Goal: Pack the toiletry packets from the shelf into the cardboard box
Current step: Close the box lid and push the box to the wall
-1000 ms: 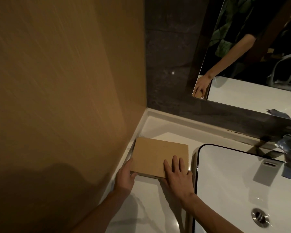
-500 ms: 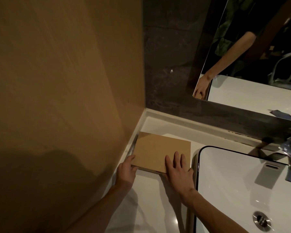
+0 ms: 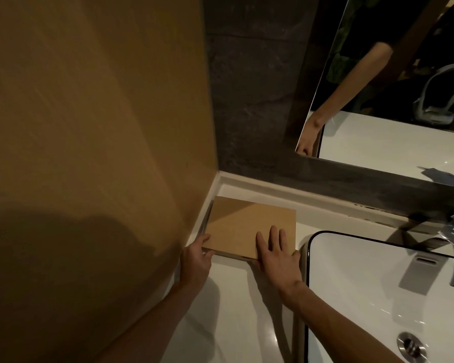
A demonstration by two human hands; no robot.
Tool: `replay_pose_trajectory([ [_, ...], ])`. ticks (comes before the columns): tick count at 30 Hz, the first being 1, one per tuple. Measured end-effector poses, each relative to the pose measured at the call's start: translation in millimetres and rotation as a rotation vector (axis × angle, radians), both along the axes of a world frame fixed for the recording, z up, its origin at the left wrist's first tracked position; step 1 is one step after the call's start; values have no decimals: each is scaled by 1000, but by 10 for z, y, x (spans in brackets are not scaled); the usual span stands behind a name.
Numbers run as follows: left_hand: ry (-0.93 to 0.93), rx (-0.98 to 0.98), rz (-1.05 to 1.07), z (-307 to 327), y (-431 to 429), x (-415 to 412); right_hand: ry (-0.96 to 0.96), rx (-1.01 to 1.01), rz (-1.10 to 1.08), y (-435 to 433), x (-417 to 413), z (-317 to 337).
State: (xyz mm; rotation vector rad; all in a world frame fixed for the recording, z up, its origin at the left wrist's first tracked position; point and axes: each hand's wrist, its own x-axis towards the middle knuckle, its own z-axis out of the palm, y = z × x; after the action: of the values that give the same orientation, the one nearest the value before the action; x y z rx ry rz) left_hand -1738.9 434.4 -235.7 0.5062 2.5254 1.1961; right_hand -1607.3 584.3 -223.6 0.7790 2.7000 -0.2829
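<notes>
A flat cardboard box [image 3: 249, 226] is lying closed on the white counter [image 3: 236, 310], tucked into the corner where the tan side wall [image 3: 89, 127] is meeting the dark stone back wall [image 3: 247, 87]. Its left edge is sitting just beside the counter's raised lip; its right edge is lying near the rim of the white sink [image 3: 378, 284], not touching it as far as can be seen.

The left hand [image 3: 194, 260] is gripping the box at its near left corner. The thumb is lying on the top face at that corner, and the remaining fingers [image 3: 207, 254] are curling against the near edge; how far they are reaching beneath cannot be told. The grasp is partly closed around the corner.

The right hand [image 3: 278, 258] is resting palm down on the near right part of the box lid. Its fingers are extended, held flat and slightly spread, pressing on the cardboard rather than wrapping it; the thumb is hanging off beyond the box's right edge toward the sink. This hand is holding nothing.

A mirror [image 3: 391, 87] above the sink is reflecting a forearm and hand. A drain [image 3: 410, 345] is showing at the basin's bottom. A metallic fixture at the right edge is too blurred to identify. No toiletry packets are visible.
</notes>
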Motion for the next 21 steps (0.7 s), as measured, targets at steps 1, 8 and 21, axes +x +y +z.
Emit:
replay_pose_trajectory([
  [1,-5,-5,1,8,34,-21,0,-1,-3,28,-24,6],
  [8,-4,-29,-4,22,240,-133,20,-24,-21,197,-171,11],
  [21,302,-231,-165,-49,422,-151,36,-13,-58,302,-394,-54],
])
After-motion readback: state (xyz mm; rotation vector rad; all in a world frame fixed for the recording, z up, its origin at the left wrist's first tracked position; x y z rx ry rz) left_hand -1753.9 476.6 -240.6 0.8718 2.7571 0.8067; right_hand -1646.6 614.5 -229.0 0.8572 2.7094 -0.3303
